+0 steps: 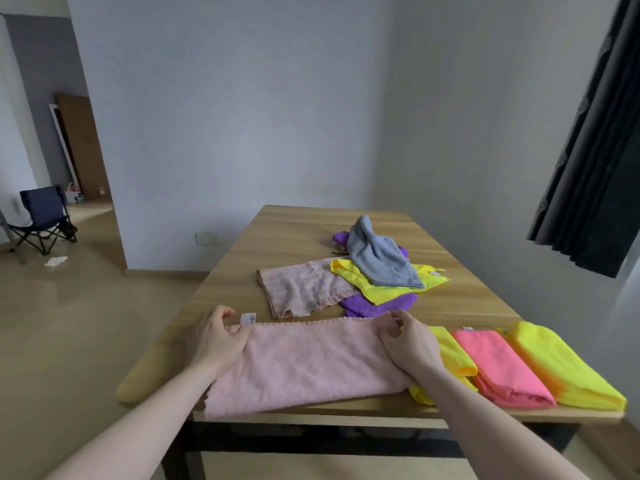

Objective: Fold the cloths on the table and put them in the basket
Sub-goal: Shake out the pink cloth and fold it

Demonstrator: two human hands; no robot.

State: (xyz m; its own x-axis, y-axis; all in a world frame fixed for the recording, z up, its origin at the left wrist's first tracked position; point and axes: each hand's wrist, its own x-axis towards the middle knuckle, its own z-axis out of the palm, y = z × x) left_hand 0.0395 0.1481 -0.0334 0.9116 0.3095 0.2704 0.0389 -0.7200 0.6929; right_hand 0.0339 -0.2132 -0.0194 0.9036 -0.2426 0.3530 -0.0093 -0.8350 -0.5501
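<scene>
Folding is partway: three folded cloths (502, 365) lie right; both hands' fingers (239, 332) pinch the pink towel (304, 362); unfolded pile (363, 278) remains, basket unseen.

A pale pink towel (304, 362) lies spread across the near edge of the wooden table (294, 233). The left hand (216, 339) pinches its far left corner, beside a small white tag (248, 318); the right hand (410, 342) pinches the far right corner. Right of it sit three folded cloths side by side: a yellow one (450, 351) partly under the towel, a coral pink one (498, 368), and another yellow one (557, 368). Farther back lies a loose heap: a grey-blue cloth (379, 258) on top of a yellow cloth (388, 289), purple cloth (377, 304) beneath, possibly more than one, and a faded pink towel (301, 287) to the left
</scene>
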